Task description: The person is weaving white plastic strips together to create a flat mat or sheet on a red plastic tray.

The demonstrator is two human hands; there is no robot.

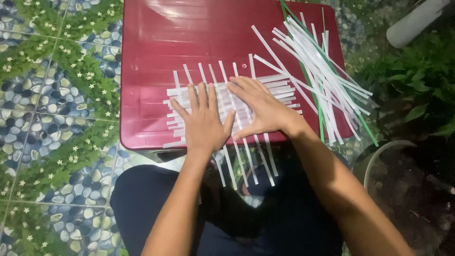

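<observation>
Two bare hands lie flat and open on a woven mat of white strips (265, 90): the left hand (204, 121) presses its near left part with fingers spread, and the right hand (258, 106) covers the middle, neither one gripping anything. That mat sits on the front half of a dark red plastic worktop (156, 52), its upright strips overhanging the near edge toward the person's lap. Thin, flat and glossy, the strips look light, springy and slippery, so they would likely slide apart unless held down by flat palms; a single strip is best pinched near its free end. Just right of the mat lies a loose pile of white and green strips (322, 76). Beneath is a floor sheet printed with pebbles and leaves (52, 104); real plants (417, 90) stand at right.
</observation>
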